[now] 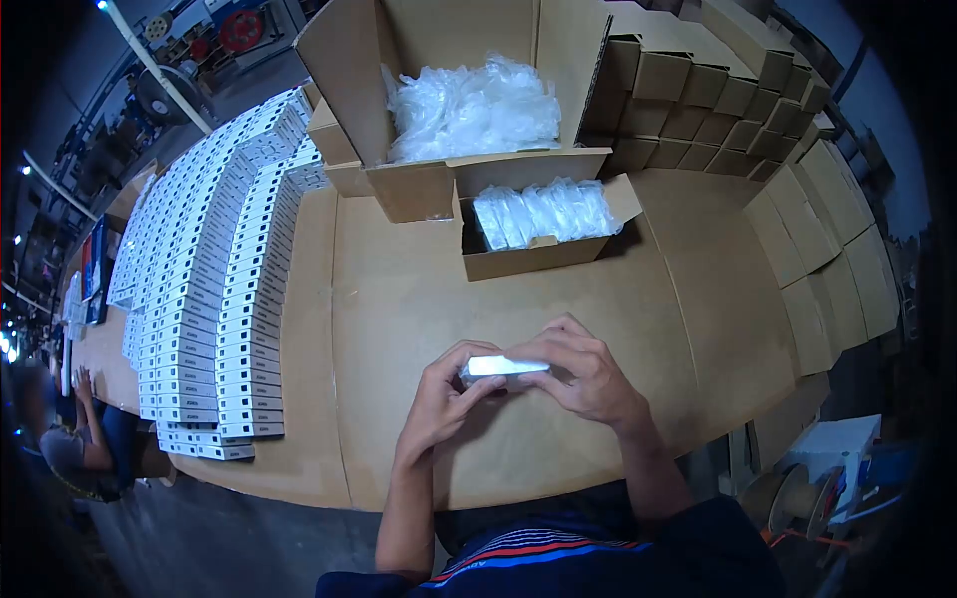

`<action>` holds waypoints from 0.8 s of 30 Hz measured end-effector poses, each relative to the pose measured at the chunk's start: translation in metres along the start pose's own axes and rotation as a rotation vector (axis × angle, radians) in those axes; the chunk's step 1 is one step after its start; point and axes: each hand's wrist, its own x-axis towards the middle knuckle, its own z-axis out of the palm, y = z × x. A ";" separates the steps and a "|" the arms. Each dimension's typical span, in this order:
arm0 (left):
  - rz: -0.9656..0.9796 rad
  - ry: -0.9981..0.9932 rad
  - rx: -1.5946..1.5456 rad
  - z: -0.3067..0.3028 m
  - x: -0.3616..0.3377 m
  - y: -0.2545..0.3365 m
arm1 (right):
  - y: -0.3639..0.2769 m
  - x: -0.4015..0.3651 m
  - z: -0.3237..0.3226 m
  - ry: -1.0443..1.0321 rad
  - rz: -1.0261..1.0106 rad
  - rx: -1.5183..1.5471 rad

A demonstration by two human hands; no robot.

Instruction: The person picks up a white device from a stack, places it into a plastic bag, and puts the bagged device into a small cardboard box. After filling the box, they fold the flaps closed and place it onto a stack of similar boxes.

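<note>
A small white box (506, 366) is held between both hands above the brown table (399, 289). My left hand (446, 392) grips its left end, fingers closed round it. At the right end, my right hand (583, 369) pinches it, its fingers passing over the top edge. Beyond the hands stands an open cardboard box (533, 261) holding a row of clear plastic-wrapped packets (546, 213). Behind that, a large open carton (414, 194) contains a heap of clear plastic bags (474, 110).
Tall rows of small white boxes (189, 289) line the left side. Brown cartons (698, 100) are stacked at the back right, with more cartons (827, 249) along the right edge. Another person (85, 439) sits at the far left. A spool (797, 498) stands at the lower right.
</note>
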 end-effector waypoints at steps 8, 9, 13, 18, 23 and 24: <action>0.117 0.087 0.380 -0.008 0.031 0.017 | 0.013 0.010 -0.036 -0.103 -0.083 -0.278; 0.165 0.151 0.504 -0.009 0.039 0.021 | 0.014 0.014 -0.040 -0.047 -0.076 -0.274; 0.128 0.253 0.711 -0.010 0.065 0.035 | 0.004 0.040 -0.053 0.211 0.008 -0.323; 0.174 0.309 0.855 -0.009 0.083 0.021 | 0.009 0.075 -0.024 0.476 0.003 -0.199; 0.259 0.355 0.771 -0.014 0.082 0.006 | 0.018 0.105 0.021 0.585 -0.014 -0.159; 0.314 0.371 0.779 -0.015 0.084 0.000 | 0.021 0.110 0.030 0.604 -0.012 -0.177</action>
